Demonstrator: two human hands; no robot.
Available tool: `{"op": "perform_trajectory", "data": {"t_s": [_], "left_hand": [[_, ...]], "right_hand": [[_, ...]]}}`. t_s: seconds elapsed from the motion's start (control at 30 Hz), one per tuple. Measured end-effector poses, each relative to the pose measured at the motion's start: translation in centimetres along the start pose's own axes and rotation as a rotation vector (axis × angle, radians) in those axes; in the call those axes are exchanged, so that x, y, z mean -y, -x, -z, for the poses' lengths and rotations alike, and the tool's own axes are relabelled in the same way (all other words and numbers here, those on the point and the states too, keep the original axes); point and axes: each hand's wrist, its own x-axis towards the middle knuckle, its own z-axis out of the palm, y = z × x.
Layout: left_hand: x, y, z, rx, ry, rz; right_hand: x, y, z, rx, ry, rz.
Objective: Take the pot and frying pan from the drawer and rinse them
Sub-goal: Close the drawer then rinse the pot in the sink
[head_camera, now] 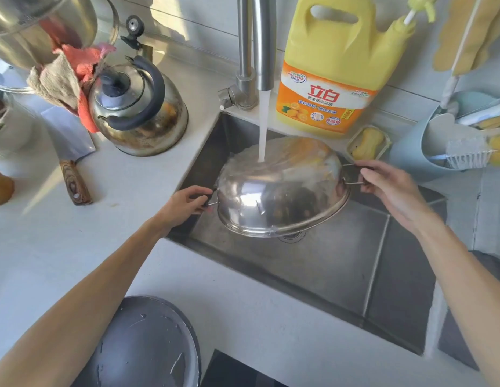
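Pot [282, 191], one, of stainless steel, is held upside down over the sink [327, 263], and the single stream of water [264, 124] from the faucet [264, 43] lands on its base. Its two side handles are each gripped: left hand [184, 203] curled round one, right hand [388, 185] round the other. On the counter stand one kettle [137, 110], one cleaver [70, 141] and one yellow detergent jug [332, 65].

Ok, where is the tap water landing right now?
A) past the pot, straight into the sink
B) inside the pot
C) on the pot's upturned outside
C: the pot is held bottom-up by its side handles, left hand and right hand one each, and the water stream strikes its outer base.
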Motion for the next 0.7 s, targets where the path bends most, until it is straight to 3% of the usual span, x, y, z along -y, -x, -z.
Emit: {"op": "perform_trajectory", "data": {"t_s": [0.13, 0.27, 0.53, 0.7], "left_hand": [[0.4, 0.7, 0.5, -0.006, 0.013, -0.050], [-0.4, 1.7, 1.3, -0.099, -0.010, -0.147], [-3.2, 3.7, 3.0, -0.290, -0.026, -0.365], [-6.4, 3.9, 3.4, -0.338, 0.043, -0.395]], "right_hand": [[-0.1, 0.6, 0.3, 0.069, 0.208, 0.016], [-1.9, 0.8, 0.5, 0.123, 0.254, 0.010], [-5.0, 0.5, -0.9, 0.132, 0.152, -0.139], [-6.4, 0.4, -1.8, 0.116, 0.013, -0.254]]}}
